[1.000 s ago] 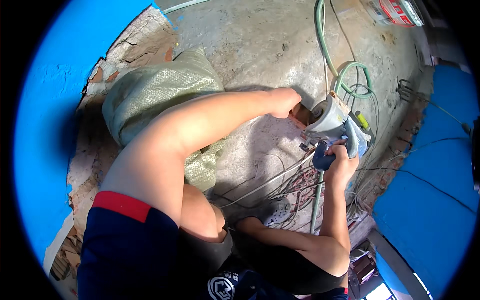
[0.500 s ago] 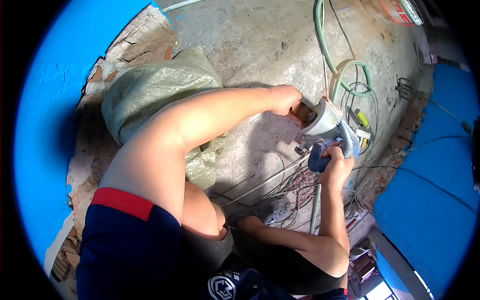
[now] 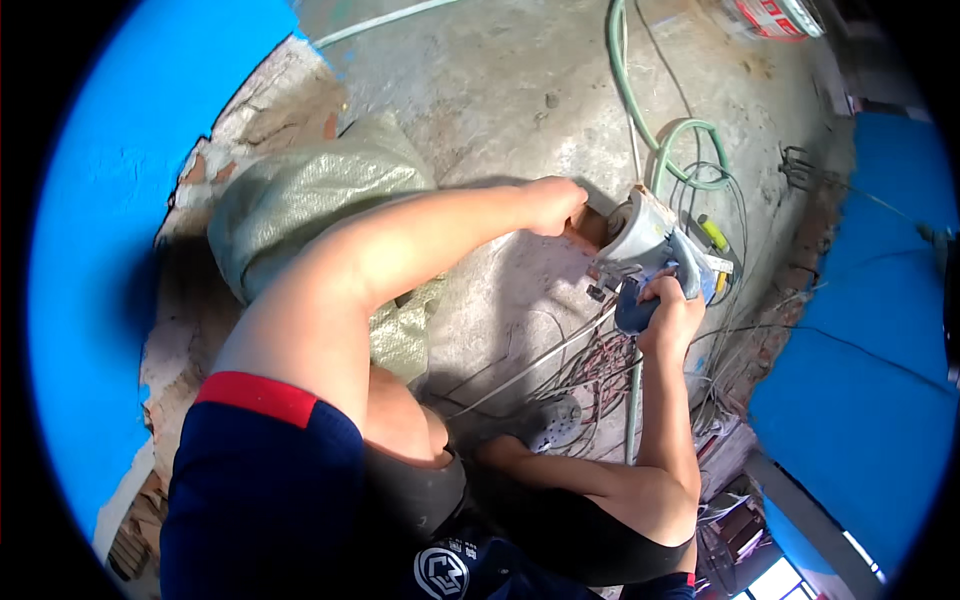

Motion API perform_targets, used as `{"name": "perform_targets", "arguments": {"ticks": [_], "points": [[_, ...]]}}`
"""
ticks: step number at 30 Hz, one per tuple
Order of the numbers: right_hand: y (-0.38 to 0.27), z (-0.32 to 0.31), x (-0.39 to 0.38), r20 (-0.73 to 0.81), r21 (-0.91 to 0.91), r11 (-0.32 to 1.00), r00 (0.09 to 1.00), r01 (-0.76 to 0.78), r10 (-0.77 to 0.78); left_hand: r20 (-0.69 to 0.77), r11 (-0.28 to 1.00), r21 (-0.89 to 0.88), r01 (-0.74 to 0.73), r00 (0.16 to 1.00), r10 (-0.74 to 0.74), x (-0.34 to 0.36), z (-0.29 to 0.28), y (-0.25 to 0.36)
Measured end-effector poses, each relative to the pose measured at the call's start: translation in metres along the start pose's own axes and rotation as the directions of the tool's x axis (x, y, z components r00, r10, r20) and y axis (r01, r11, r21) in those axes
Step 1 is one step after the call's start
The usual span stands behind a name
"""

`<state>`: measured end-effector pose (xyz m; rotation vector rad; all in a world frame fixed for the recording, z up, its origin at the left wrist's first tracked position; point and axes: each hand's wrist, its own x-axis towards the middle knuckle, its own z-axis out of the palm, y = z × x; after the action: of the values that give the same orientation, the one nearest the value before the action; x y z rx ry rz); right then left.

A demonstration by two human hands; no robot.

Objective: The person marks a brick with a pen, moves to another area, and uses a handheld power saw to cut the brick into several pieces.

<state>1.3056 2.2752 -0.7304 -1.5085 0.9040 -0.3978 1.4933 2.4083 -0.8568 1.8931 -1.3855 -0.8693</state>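
My right hand (image 3: 668, 312) is closed round the dark blue handle of a power cutting tool (image 3: 640, 240) with a grey rounded guard, held above the floor right of centre. My left hand (image 3: 555, 205) reaches across with curled fingers and grips a reddish-brown piece (image 3: 588, 232), perhaps brick or tile. This piece sits against the open side of the guard; whether it is fixed to the tool cannot be made out. The fingertips of my left hand are partly hidden.
A pale green woven sack (image 3: 320, 190) lies left, by a broken wall edge. A green hose (image 3: 655, 145) and tangled cables (image 3: 600, 370) run over the concrete floor. A yellow-green cylinder (image 3: 714, 233) lies beyond the tool. Blue walls (image 3: 860, 330) stand on both sides; a bucket (image 3: 775, 18) is far right.
The view has shifted slightly, so the surroundings sit a little differently in the picture. Both hands keep their hold, and the tool stays in nearly the same place.
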Motion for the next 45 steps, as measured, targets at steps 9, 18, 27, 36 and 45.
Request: {"name": "perform_targets", "arguments": {"ticks": [9,18,27,36,45], "points": [[-0.050,-0.042,-0.013,-0.073,0.154,0.986,0.996,0.066,-0.055,-0.093,0.993,0.072,0.099,0.991,-0.092,-0.006,0.003,-0.001],[-0.068,-0.113,-0.045,-0.275,0.243,0.968,0.961,0.064,0.006,0.104,0.877,0.481,0.015,0.992,-0.074,0.033,0.011,0.075],[-0.055,-0.140,-0.066,-0.298,0.286,0.958,0.950,-0.003,0.092,0.231,0.939,0.288,0.186,0.939,-0.257,0.070,-0.003,0.082],[-0.033,-0.121,-0.053,-0.151,0.265,0.962,0.983,-0.065,0.108,0.291,0.888,0.381,0.257,0.878,-0.379,0.034,-0.026,0.022],[-0.007,-0.079,-0.011,-0.048,0.115,0.993,0.998,-0.021,0.027,-0.008,0.801,0.556,0.222,0.965,-0.262,0.010,0.004,0.041]]}}
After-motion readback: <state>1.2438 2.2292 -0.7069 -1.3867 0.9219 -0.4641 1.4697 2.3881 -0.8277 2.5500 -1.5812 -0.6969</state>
